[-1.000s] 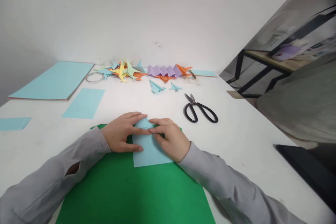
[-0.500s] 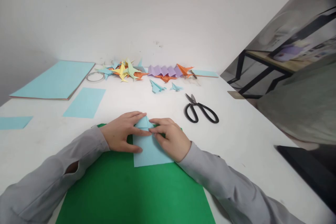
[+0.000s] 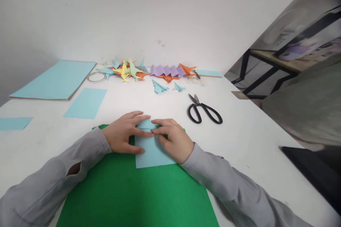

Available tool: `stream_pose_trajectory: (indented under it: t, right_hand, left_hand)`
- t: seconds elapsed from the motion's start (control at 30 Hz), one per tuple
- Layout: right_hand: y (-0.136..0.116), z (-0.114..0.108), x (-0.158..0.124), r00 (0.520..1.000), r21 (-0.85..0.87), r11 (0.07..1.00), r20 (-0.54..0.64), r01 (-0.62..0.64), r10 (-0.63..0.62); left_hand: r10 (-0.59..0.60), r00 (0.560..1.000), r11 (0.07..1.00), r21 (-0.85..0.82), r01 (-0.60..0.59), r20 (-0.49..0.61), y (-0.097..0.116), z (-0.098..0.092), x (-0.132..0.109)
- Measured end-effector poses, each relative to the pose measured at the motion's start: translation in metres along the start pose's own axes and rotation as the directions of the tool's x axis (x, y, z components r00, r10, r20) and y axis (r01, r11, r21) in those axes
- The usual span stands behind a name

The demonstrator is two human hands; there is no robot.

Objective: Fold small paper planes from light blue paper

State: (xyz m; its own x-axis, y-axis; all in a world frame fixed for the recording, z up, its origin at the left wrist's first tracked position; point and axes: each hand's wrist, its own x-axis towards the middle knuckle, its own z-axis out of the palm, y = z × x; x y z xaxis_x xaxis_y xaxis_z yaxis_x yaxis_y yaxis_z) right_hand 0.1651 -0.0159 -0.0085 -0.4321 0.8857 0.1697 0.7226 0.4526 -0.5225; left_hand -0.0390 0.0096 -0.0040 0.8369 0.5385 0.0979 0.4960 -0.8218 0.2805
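A light blue sheet of paper (image 3: 153, 156) lies on a green mat (image 3: 133, 195), its far end folded into a peak with a small flap. My left hand (image 3: 125, 133) rests on the paper's left side, fingers spread, with fingertips on the folded end and the thumb lower down on the sheet. From the right, my right hand (image 3: 173, 138) has its thumb and fingers pinched together at the edge of the fold. The fingertips of both hands nearly meet there. Part of the paper's right side is hidden under my right hand.
Black-handled scissors (image 3: 204, 110) lie open to the right. Blue paper pieces (image 3: 85, 103) and a paper stack (image 3: 54, 79) are at the left. Along the wall sit several folded paper figures (image 3: 130, 71), and two small blue ones (image 3: 159, 87) lie in front.
My left index fingertip has shifted slightly right over the peak of the fold. The right hand and the paper look almost unmoved.
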Motion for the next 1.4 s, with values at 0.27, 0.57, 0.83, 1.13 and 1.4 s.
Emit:
stream_pose_trajectory:
  t: [0.27,0.57,0.83,1.13,1.4]
  right_hand:
    - [0.0,-0.0003,-0.0005,1.0,-0.011,1.0,0.002,0.008,-0.008]
    - [0.0003,-0.0007,-0.0008,1.0,0.007,1.0,0.009,-0.007,0.007]
    - [0.0013,0.0,0.0007,1.0,0.006,1.0,0.001,0.003,-0.003]
    - [-0.0011,-0.0027,-0.0003,0.999,-0.056,0.998,0.029,0.039,-0.038]
    - [-0.008,-0.0041,-0.0046,0.995,-0.178,0.98,0.058,0.086,-0.077]
  left_hand:
    - [-0.004,1.0,1.0,-0.006,0.004,0.019,0.0017,-0.0043,0.002]
    - [-0.035,0.999,0.999,-0.033,0.037,0.037,0.0032,-0.0049,0.0014]
    - [-0.047,0.999,0.991,-0.123,0.046,-0.008,-0.0023,-0.0007,-0.002]
    - [-0.065,0.998,0.987,-0.149,0.063,-0.013,-0.0001,-0.0035,-0.0003]
    - [-0.002,1.0,1.0,0.008,0.002,-0.03,-0.0001,0.0033,-0.0002]
